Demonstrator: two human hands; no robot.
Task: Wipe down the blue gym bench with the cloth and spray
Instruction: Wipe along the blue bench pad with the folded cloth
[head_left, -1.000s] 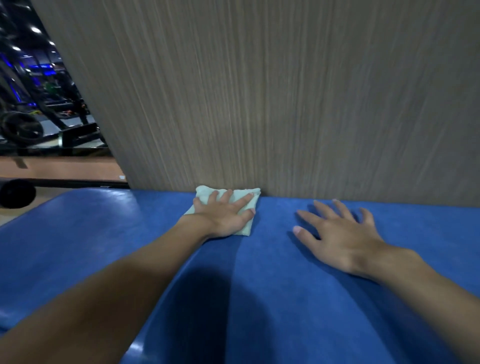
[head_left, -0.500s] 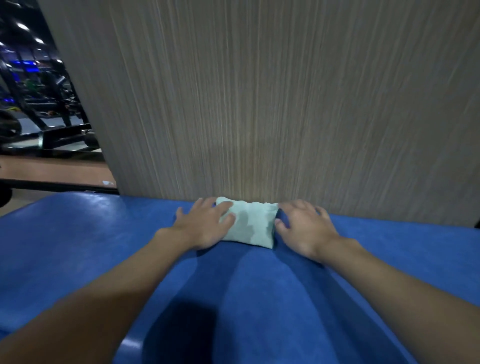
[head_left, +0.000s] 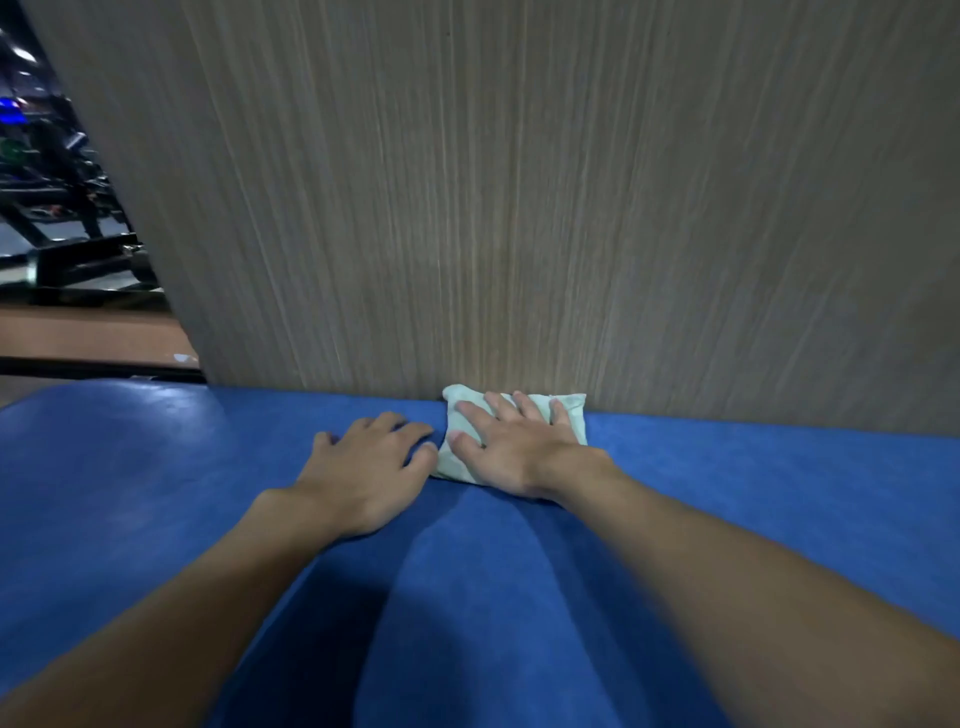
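At the upper left of the frame, dark gym machines (head_left: 67, 234) stand in a dim room. A tall wood-grain panel (head_left: 519, 182) fills the rest of the upper frame. A blue bench (head_left: 156, 467) spans the whole lower frame, and its far edge meets the base of the panel.

Left of centre, the left hand (head_left: 363, 467) rests palm down on the bench. Its fingers are loosely bent and slightly apart, and hold nothing. Its fingertips lie just beside the cloth's left edge; I cannot tell if they touch it.

Just right of centre, a folded pale green cloth (head_left: 571, 413) lies on the bench, against the foot of the panel. The right hand (head_left: 514, 447) lies flat on top of it with fingers straight and spread, pressing it down.

No spray bottle is in view.

The wiping seems to be under way along the bench's far edge. The padding shows no clear wet streaks, so how much is already clean cannot be told. The broad right side and the near part of the bench probably still need a pass.
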